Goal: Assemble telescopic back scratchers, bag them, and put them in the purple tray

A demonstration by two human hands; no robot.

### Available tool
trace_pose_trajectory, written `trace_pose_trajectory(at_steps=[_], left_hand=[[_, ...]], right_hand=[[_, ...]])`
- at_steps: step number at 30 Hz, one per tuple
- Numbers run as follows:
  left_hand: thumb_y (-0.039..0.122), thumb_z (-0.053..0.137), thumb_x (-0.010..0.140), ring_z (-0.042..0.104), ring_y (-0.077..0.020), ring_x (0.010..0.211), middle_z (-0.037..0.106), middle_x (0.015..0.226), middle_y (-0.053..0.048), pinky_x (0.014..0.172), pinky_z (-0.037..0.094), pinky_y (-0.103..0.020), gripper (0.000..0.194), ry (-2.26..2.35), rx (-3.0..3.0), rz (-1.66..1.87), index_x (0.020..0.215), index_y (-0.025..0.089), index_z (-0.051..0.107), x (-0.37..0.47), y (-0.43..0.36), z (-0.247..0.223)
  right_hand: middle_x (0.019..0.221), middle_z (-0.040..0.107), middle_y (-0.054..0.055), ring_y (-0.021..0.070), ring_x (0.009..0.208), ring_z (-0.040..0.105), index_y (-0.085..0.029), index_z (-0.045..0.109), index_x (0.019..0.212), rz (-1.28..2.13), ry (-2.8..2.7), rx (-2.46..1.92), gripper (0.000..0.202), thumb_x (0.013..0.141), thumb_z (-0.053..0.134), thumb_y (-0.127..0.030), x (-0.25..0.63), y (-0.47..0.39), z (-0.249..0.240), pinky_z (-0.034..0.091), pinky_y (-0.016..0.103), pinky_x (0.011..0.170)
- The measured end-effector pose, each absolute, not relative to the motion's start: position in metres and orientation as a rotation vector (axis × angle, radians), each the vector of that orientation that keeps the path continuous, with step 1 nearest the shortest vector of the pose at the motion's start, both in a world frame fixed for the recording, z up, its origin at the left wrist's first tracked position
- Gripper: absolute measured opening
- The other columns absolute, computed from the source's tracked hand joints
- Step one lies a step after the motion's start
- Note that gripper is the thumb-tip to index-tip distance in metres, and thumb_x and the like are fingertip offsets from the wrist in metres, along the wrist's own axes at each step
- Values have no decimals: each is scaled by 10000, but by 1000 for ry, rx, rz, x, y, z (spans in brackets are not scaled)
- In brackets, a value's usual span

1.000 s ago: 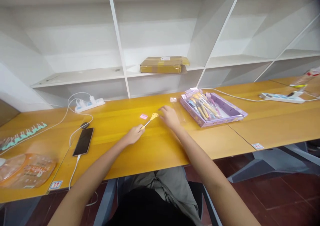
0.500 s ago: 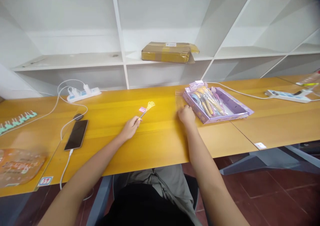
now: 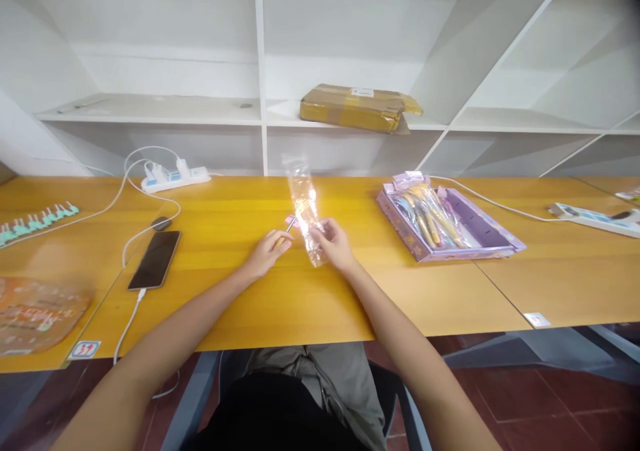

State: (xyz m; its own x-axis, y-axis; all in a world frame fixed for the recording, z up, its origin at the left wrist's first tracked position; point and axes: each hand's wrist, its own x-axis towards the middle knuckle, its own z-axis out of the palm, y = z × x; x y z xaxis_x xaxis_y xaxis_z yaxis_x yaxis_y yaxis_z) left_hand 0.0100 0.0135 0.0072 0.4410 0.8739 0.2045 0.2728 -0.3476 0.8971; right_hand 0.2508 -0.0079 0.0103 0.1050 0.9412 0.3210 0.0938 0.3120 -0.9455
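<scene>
My left hand (image 3: 269, 254) is closed around the handle of a small back scratcher (image 3: 290, 224) with a metal shaft and a pink tag. Its pale claw head is hard to make out behind clear plastic. Pinched in my right hand (image 3: 334, 241) is a long clear plastic bag (image 3: 304, 198), which glints and stands up over the table beside the scratcher. To the right of my hands sits a purple display box (image 3: 480, 214) holding several bagged back scratchers (image 3: 425, 214) with yellowish handles.
A phone (image 3: 155, 259) with a white cable lies at the left, near a power strip (image 3: 176, 179). Teal pieces (image 3: 35, 222) and an orange package (image 3: 40, 314) are further left. A cardboard box (image 3: 357, 106) rests on the shelf; another power strip (image 3: 595, 218) is at right.
My right hand has moved left from beside the purple box to the scratcher, bringing the clear bag. My left hand still grips the scratcher. The view has shifted slightly.
</scene>
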Motion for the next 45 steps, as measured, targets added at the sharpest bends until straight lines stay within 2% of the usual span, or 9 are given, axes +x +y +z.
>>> trace_pose_trajectory(at_steps=[4, 8, 11, 17, 21, 24, 27, 34, 45], left_hand=[[522, 702, 1003, 666, -260, 1144, 724, 1176, -113, 1086, 520, -401, 366, 907, 1815, 960, 1059, 172, 794, 13, 13, 3], [565, 722, 987, 650, -296, 1265, 718, 1311, -136, 1191, 472, -438, 412, 873, 1804, 949, 1048, 170, 822, 16, 10, 4], [571, 739, 976, 634, -310, 1303, 693, 1367, -142, 1221, 454, -452, 411, 802, 1854, 931, 1039, 177, 834, 18, 5, 6], [555, 796, 926, 671, -297, 1195, 697, 1214, -111, 1147, 510, -462, 364, 765, 1904, 817, 908, 193, 830, 20, 1, 6], [597, 833, 885, 698, -276, 1119, 747, 1139, -103, 1077, 547, -430, 413, 794, 1693, 1030, 948, 189, 825, 19, 9, 3], [655, 836, 859, 715, -218, 887, 758, 938, -68, 884, 602, -371, 493, 874, 1383, 1204, 956, 174, 788, 18, 17, 1], [664, 881, 802, 714, -185, 796, 749, 873, -47, 793, 623, -341, 528, 912, 1116, 1377, 903, 168, 733, 15, 25, 1], [573, 883, 854, 668, -131, 703, 680, 778, -1, 643, 597, -257, 465, 833, 898, 1528, 825, 189, 623, 3, 35, 14], [604, 881, 851, 685, -134, 684, 704, 778, -14, 648, 607, -268, 478, 808, 918, 1458, 843, 184, 653, 6, 34, 13]], right_hand=[[766, 604, -23, 158, 684, 525, -246, 601, 920, 1038, -1523, -997, 499, 907, 762, -717, 224, -22, 7, 473, 298, 652], [834, 661, 6, 180, 715, 592, -239, 657, 981, 1184, -1359, -930, 585, 951, 623, -822, 227, -19, 5, 513, 316, 642], [881, 704, 6, 179, 727, 619, -238, 691, 1058, 1246, -1310, -968, 582, 875, 754, -787, 228, -14, 4, 526, 308, 638], [966, 770, 33, 202, 885, 693, -209, 751, 1015, 1306, -1342, -919, 525, 790, 894, -661, 221, -11, 3, 581, 349, 873], [1004, 746, 35, 210, 963, 686, -234, 708, 985, 1190, -1102, -909, 497, 817, 862, -676, 232, -5, 7, 591, 353, 917], [878, 645, 3, 174, 816, 631, -271, 614, 958, 1091, -897, -845, 439, 907, 773, -678, 249, -5, 13, 568, 305, 766], [691, 464, -43, 140, 576, 426, -268, 624, 951, 1086, -1044, -879, 402, 1016, 649, -664, 262, -13, 17, 395, 276, 564], [657, 481, -30, 139, 615, 431, -194, 726, 919, 1032, -1786, -1126, 637, 1046, 511, -780, 261, -30, 23, 349, 297, 625], [665, 455, -38, 135, 614, 416, -171, 767, 1006, 1134, -1898, -1206, 690, 1046, 475, -794, 268, -31, 27, 345, 290, 617]])
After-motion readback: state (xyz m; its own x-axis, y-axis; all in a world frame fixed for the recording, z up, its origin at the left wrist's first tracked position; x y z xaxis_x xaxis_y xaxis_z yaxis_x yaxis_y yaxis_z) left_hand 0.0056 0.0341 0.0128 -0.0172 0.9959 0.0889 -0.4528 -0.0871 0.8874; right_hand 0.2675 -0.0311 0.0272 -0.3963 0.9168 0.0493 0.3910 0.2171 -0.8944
